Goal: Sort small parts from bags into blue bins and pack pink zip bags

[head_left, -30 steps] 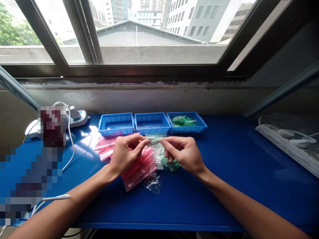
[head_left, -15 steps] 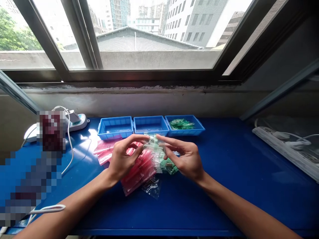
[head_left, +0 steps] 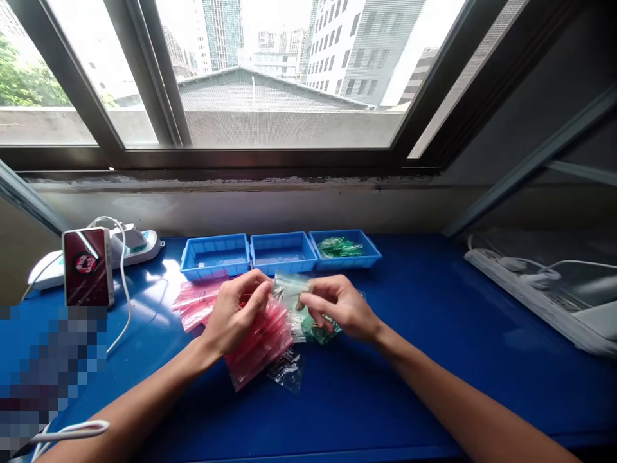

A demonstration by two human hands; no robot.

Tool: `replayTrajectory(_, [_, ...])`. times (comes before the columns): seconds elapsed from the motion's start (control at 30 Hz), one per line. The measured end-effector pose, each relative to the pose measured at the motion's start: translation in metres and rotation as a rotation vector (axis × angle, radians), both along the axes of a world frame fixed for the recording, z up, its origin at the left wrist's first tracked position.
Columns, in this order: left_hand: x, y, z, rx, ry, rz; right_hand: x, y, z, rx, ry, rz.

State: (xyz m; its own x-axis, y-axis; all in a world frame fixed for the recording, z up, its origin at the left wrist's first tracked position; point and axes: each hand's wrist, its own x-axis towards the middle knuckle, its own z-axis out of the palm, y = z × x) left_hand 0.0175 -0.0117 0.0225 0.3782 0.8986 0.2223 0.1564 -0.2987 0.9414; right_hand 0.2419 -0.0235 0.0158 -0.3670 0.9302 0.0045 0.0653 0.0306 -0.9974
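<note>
Between my two hands is a clear plastic bag [head_left: 292,288], raised over the pile on the blue table. My right hand [head_left: 340,305] pinches the bag's right side between thumb and fingers. My left hand [head_left: 241,308] is closed at the bag's left side, thumb against the fingertips; whether it grips the edge is hidden. Pink bags [head_left: 258,350] lie fanned out below my left hand, with more pink bags [head_left: 195,302] to the left. Green bags [head_left: 321,329] lie under my right hand. A clear bag with small dark pieces [head_left: 288,371] lies nearest me.
Behind the pile, three blue trays stand in a row: left [head_left: 215,255], middle [head_left: 283,252] and right [head_left: 364,257], the last holding green bags. A device [head_left: 87,267], white cable and power strip [head_left: 48,270] are left; another strip [head_left: 525,299] is right.
The camera view has shifted slightly. The clear bag has turned between my hands, and my left fingertips have drawn together, a little away from my right hand.
</note>
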Motion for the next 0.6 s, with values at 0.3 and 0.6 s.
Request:
replayTrajectory(0.3, [0.000, 0.002, -0.006, -0.025, -0.039, -0.008, 0.028, 0.033, -0.007, -0.007, 0.294, -0.690])
replayTrajectory(0.6, [0.000, 0.002, -0.004, 0.038, 0.040, -0.016, 0.033, 0.025, 0.003, 0.076, -0.064, -0.329])
